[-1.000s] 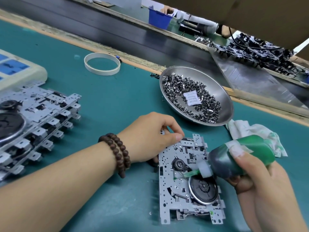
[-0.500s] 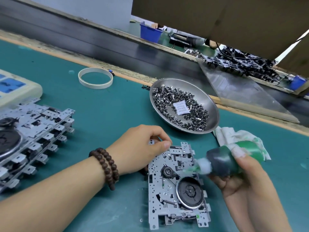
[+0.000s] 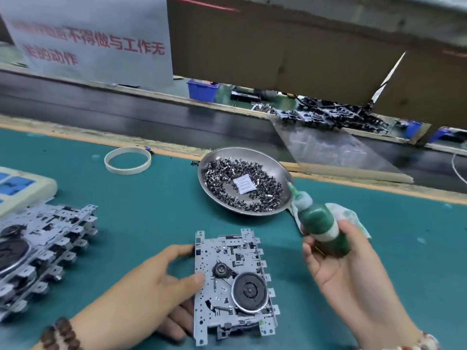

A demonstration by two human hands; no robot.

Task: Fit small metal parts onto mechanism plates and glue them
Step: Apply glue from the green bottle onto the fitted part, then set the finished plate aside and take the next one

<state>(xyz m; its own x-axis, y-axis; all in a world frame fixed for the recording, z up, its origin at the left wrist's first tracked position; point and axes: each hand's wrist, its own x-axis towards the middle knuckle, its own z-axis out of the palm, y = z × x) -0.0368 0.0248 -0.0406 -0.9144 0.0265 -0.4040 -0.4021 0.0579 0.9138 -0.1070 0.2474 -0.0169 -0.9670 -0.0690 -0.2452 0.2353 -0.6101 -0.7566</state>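
I see the grey perforated metal mechanism plate [image 3: 233, 284] with a black round wheel lying flat on the teal table [image 3: 141, 218], near the front edge. My left hand [image 3: 149, 291] holds this plate by its left side: the thumb lies on top of the plate, one finger touches the far left corner, and other fingers are under the edge. My right hand [image 3: 343, 271] has its grip closed around the dark green glue bottle [image 3: 321, 226], lifted above the table with the nozzle pointing up and away, apart from the plate. Behind it sits the round steel dish [image 3: 283, 170] full of small metal parts [image 3: 225, 178], beside a white and green rag [image 3: 351, 218]. A stack of similar grey plates [image 3: 43, 251] lies at the left.
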